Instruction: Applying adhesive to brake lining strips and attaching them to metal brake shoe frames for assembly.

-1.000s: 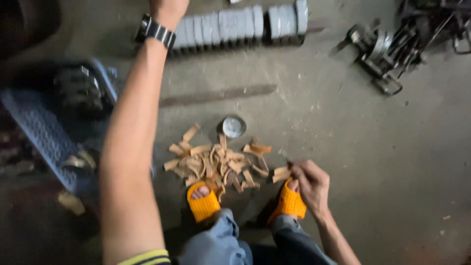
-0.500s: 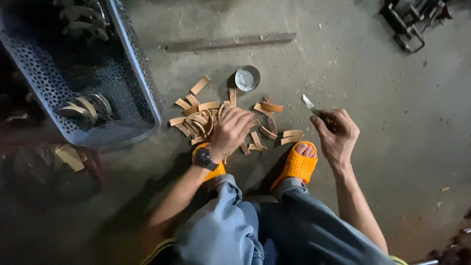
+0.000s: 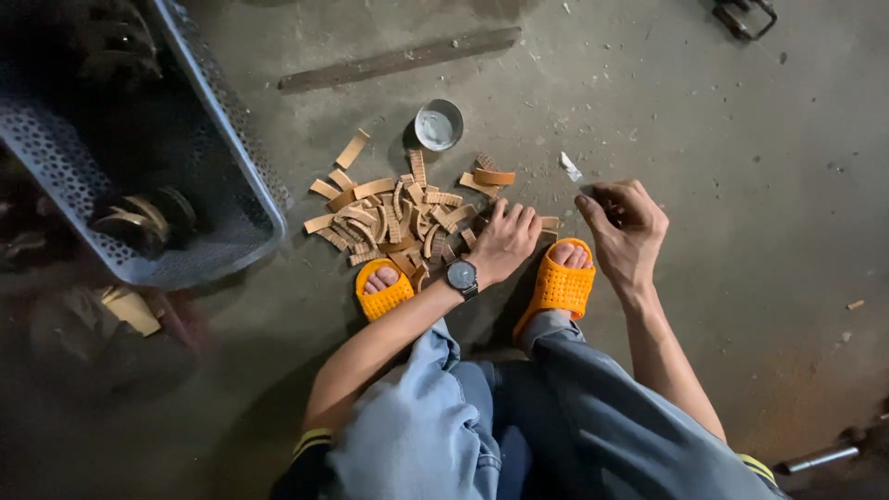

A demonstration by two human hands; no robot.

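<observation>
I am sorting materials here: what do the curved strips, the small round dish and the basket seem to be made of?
Curved strips: tan, matte, with ridged faces, perhaps fibre or rubbery lining; unsure. Small round dish: shiny grey, probably metal. Basket: blue-grey wall, perforated all over, likely plastic, possibly painted metal.

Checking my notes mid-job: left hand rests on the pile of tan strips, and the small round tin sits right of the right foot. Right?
Not quite. The head view shows the tin beyond the strips, farther from the feet, not right of the right foot. The left hand does rest on the pile.

Orange perforated slides (image 3: 556, 282), pale blue jeans (image 3: 435, 417), dark wristwatch (image 3: 461, 275), apparently yellow-trimmed dark sleeves (image 3: 313, 443).
</observation>
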